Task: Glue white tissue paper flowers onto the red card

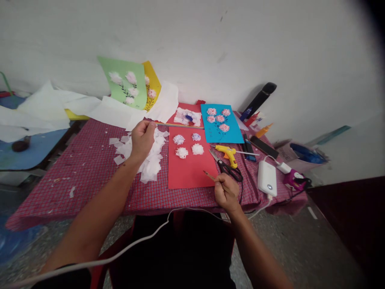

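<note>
My left hand [142, 140], closed, pinches one end of a long thin strip [180, 126] with a rainbow-like tint. This strip reaches right across the top of a red paper sheet [189, 174]. Two bluish tissue puffs [178, 139] and two white tissue puffs [197, 149] sit on the red sheet. In my closed right hand [227, 192] is a thin brown paintbrush [209, 176], its dark tip pointing left over the sheet's lower right. Beneath and beside my left hand lies a pile of white tissue pieces [152, 162].
Right of the sheet are black scissors [230, 170], a yellow glue gun [228, 153], a white power bank [267, 178] and cables. A blue flower card [213, 134] and paint-stained tissue [182, 115] lie behind. A green flower card [120, 68] leans on the wall.
</note>
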